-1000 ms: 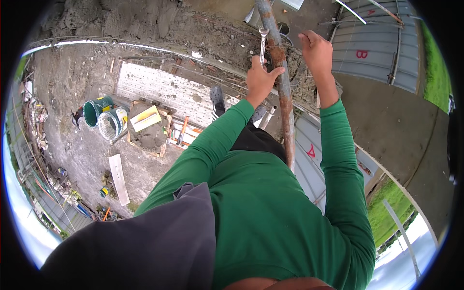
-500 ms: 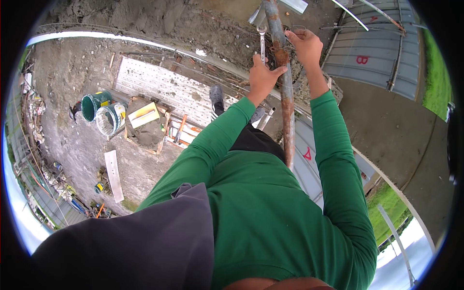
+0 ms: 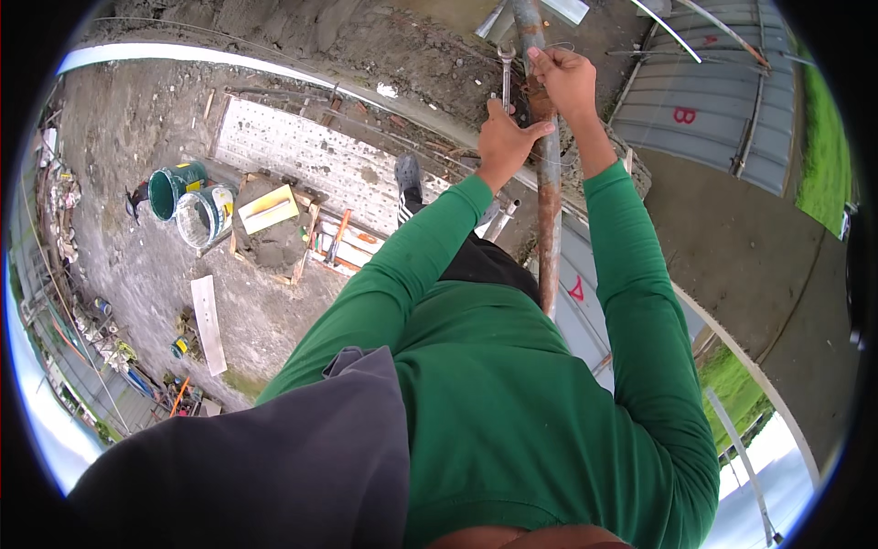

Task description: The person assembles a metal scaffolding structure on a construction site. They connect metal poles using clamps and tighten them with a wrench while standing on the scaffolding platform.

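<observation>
A rusty metal pipe (image 3: 548, 201) runs up through the upper middle of the view. My left hand (image 3: 509, 145) is closed at its left side, thumb laid against the pipe. From that hand's fingers rises a silver wrench (image 3: 506, 80), its open jaw uppermost. My right hand (image 3: 569, 84) is higher, at the pipe's right side, with thumb and fingertips pinched together. A thin wire (image 3: 560, 46) loops out by these fingertips, and strands of it hang near the pipe; its exact grip point is too small to make out.
Left below lie a speckled white board (image 3: 302, 151), two buckets (image 3: 203, 218), a mortar box (image 3: 265, 247) with a yellow float (image 3: 268, 209), and a hammer (image 3: 338, 236). Grey corrugated sheets (image 3: 695, 101) stand at the right, beside a concrete surface (image 3: 732, 238).
My right hand has shifted slightly left, its fingertips now against the pipe's edge. My left hand and the wrench sit slightly further right in view. The whole view has shifted a little.
</observation>
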A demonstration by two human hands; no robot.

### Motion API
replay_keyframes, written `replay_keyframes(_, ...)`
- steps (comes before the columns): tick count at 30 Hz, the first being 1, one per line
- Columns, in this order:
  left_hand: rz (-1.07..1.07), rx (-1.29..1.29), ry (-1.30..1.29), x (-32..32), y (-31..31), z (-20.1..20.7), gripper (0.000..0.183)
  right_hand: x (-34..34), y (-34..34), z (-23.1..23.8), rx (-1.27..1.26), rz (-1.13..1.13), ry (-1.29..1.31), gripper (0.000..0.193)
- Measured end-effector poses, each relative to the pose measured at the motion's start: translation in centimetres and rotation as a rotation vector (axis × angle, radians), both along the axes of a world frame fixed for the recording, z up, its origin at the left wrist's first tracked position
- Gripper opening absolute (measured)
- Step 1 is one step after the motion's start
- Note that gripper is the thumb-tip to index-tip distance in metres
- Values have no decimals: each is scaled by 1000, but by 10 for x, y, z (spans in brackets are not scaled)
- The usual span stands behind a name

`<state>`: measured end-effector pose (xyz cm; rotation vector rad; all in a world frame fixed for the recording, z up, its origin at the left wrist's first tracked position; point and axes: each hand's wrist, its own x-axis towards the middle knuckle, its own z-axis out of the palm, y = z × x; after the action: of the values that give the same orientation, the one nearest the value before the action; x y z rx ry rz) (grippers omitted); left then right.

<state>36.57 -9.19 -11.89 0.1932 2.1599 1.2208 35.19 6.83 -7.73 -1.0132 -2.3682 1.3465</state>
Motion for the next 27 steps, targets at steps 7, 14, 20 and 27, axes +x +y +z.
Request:
replay_keyframes(7,69,45,43,2,0,-6,98,124,-19,-39,-776,-401,659,24)
replay_keyframes(14,62,17,87,9,0,-2,94,118,32,-66,-658,-585,549,24)
replay_keyframes(20,94,82,105,14,9,-5,84,87,40,-35,-650,-491,457,30)
replay_keyframes(27,-111,153,367,-26,12,23,48,218,-85,-23,-29,-281,-30,70)
